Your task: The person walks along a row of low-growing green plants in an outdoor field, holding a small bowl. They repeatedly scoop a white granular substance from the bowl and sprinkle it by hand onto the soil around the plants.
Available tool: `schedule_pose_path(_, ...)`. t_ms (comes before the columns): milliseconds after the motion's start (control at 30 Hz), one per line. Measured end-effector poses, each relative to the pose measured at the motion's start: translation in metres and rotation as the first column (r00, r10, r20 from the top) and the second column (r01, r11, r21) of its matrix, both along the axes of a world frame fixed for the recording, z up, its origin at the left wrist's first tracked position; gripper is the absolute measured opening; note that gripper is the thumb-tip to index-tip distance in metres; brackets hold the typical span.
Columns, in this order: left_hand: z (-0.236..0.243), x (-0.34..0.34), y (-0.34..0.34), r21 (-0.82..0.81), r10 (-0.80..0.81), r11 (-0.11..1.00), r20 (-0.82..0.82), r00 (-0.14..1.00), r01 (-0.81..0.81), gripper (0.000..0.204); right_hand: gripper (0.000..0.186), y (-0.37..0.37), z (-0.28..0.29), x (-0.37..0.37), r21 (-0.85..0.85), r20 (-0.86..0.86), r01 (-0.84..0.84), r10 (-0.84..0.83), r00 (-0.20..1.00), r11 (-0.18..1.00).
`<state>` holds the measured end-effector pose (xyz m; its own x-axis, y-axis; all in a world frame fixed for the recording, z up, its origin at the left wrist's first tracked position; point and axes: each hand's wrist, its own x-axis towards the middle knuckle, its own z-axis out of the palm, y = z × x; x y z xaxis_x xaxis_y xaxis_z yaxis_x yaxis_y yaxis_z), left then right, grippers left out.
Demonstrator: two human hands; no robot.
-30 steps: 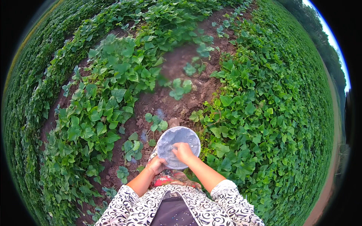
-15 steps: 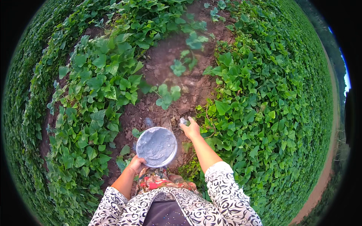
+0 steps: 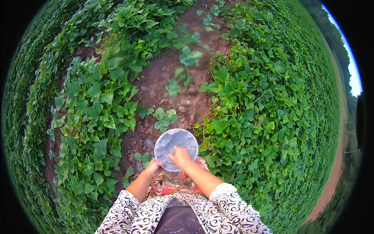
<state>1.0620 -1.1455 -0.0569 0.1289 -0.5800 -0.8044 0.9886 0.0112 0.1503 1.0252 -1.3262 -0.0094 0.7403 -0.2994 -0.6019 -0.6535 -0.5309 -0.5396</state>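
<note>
My left hand (image 3: 154, 168) grips the lower left rim of a round white bucket (image 3: 197, 154), thumb over the edge. Pale grey powder (image 3: 171, 140), with a few small lumps, fills much of it. Over the bucket, my right hand (image 3: 181, 156) reaches into the powder with its fingers curled and closed; the fingertips are partly hidden there. Just beyond the bucket grows a low plant with rounded, lobed leaves (image 3: 165, 119) on bare soil. The bucket is held in front of my patterned trousers (image 3: 175, 185).
Dense green vines (image 3: 265, 117) line the right side, and another leafy row (image 3: 97, 101) runs along the left. Between them lies a strip of reddish-brown soil (image 3: 156, 78) with more lobed-leaf plants (image 3: 190, 56). A dirt path (image 3: 331, 175) curves at the far right.
My right hand has come back from above the soil, right of the bucket, into the powder. The bucket has shifted slightly right in view, still held by my left hand.
</note>
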Motion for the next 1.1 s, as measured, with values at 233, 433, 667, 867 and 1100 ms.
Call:
schedule_pose_path(233,0.007,0.025,-0.042,-0.108,-0.041,0.993,0.039,0.998,0.045,0.049,0.025,-0.049,0.011,0.021,-0.02,0.111,0.047,-0.044,0.993,0.999)
schedule_pose_path(433,0.003,0.044,-0.061,-0.065,0.027,0.998,0.054,0.998,-0.024,0.056,0.019,-0.115,0.01,0.066,0.463,-0.126,0.439,-0.433,0.893,0.77)
schedule_pose_path(667,0.013,0.044,-0.073,0.092,0.206,0.974,0.028,0.978,-0.207,0.06,0.016,-0.212,-0.046,0.144,0.486,-0.13,0.517,-0.527,0.84,0.704)
schedule_pose_path(867,0.004,0.032,-0.094,0.176,0.302,0.936,0.035,0.953,-0.303,0.066,0.04,-0.259,-0.108,0.216,-0.265,0.178,0.31,-0.269,0.946,0.913)
schedule_pose_path(1100,-0.006,0.049,-0.15,0.143,0.27,0.953,-0.012,0.963,-0.266,0.062,0.015,-0.253,-0.048,0.161,0.208,0.168,0.051,-0.087,0.982,0.977)
